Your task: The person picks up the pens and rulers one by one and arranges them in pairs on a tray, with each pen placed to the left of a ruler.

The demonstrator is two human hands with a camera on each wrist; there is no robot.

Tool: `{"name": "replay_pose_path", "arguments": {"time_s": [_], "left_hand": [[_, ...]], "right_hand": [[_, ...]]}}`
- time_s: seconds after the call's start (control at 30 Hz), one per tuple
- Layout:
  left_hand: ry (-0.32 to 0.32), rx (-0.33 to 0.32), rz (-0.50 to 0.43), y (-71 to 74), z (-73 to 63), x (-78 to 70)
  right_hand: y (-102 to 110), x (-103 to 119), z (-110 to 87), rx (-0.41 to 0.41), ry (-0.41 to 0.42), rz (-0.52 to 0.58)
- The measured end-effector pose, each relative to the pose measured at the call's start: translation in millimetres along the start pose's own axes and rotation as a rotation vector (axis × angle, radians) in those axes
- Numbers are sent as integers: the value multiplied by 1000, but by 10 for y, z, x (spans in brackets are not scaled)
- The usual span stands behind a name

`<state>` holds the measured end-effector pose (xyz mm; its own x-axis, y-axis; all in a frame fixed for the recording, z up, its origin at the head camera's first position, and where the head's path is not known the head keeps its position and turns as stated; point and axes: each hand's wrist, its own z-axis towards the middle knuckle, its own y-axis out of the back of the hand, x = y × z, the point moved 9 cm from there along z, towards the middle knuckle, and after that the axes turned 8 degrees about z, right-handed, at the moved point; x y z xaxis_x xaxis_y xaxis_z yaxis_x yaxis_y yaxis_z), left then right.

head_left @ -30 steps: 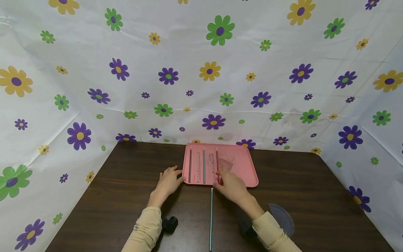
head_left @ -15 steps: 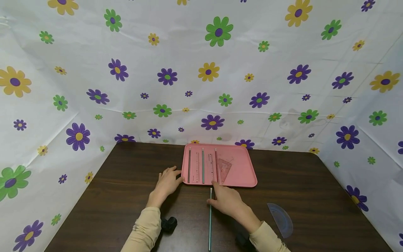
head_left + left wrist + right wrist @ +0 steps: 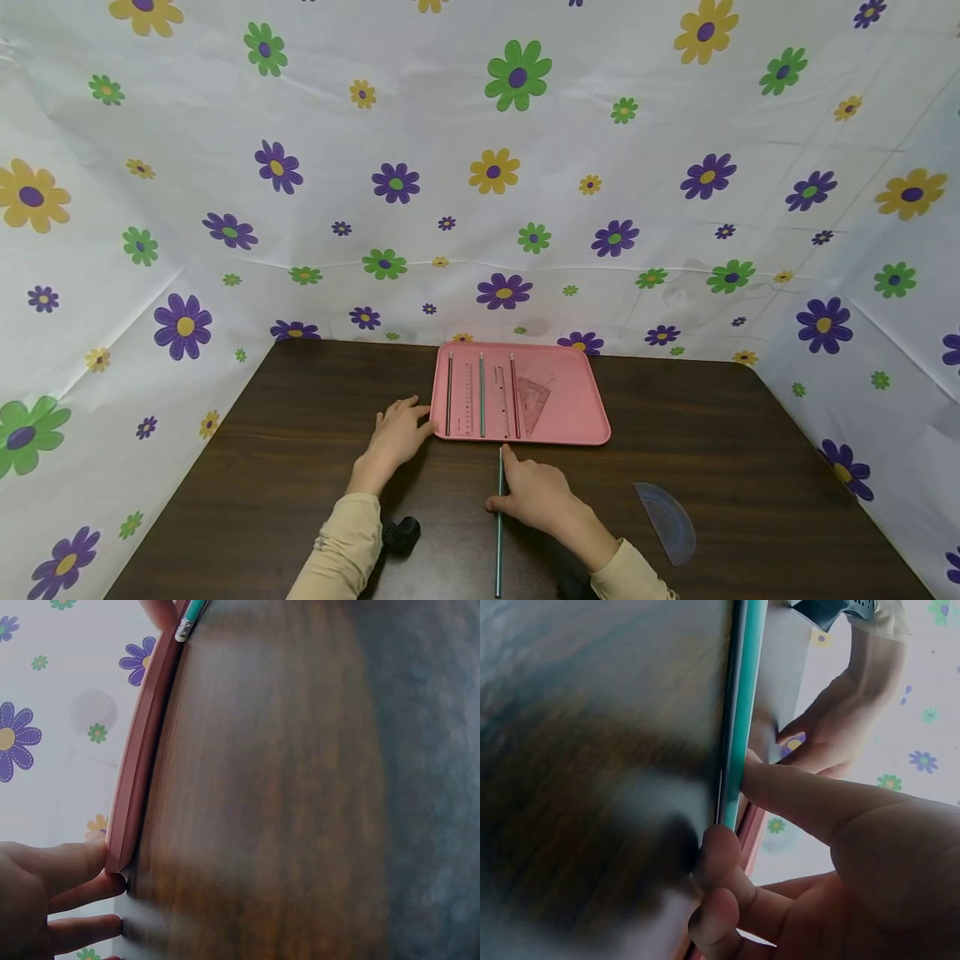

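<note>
My right hand [image 3: 542, 496] pinches a shiny green pencil [image 3: 499, 550] near its white eraser end. The thumb lies on the pencil's left side, and in the right wrist view the fingertips [image 3: 721, 851] cover the end of the green shaft [image 3: 744, 697]. The pencil lies on the table, its top end close to the front rim of a pink tray [image 3: 577, 408]. My left hand [image 3: 393, 437] rests at the tray's front left corner, with fairly straight fingers touching it. In the left wrist view its thumb is on the rim [image 3: 135, 772].
In the tray lie a dark pencil [image 3: 449, 396], a green pencil [image 3: 482, 396], a red pencil [image 3: 515, 396], two clear rulers [image 3: 468, 400] and a clear set square [image 3: 533, 404]. A clear protractor [image 3: 667, 523] lies right of my right hand on the brown table [image 3: 750, 467]. A flowered sheet [image 3: 420, 208] hangs behind.
My right hand has drawn back from the tray's front edge, beside the red pencil, to the pencil on the table and taken hold of it. My left hand has stayed at the tray corner.
</note>
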<state>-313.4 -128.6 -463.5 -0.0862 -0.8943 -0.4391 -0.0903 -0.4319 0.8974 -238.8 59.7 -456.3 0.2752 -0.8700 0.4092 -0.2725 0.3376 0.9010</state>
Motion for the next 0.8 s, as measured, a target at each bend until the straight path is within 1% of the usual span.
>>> {"name": "replay_pose_path", "arguments": {"time_s": [0.13,0.3,0.37,0.4,0.53,0.7,0.8], "left_hand": [[2,1,-9,7,-3,3],[2,4,-6,7,1,6],[0,4,1,2,5,7],[-1,3,3,0,6,8],[-1,3,8,-9,15,13],[1,5,3,-10,14,11],[2,6,2,-7,11,5]], "right_hand": [[-8,18,15,16,17,1],[-40,43,-1,56,31,151],[-47,53,-13,63,36,210],[-45,58,-17,59,40,221],[-38,60,-21,42,40,235],[-49,44,-22,42,27,242],[-45,38,-29,44,25,264]]}}
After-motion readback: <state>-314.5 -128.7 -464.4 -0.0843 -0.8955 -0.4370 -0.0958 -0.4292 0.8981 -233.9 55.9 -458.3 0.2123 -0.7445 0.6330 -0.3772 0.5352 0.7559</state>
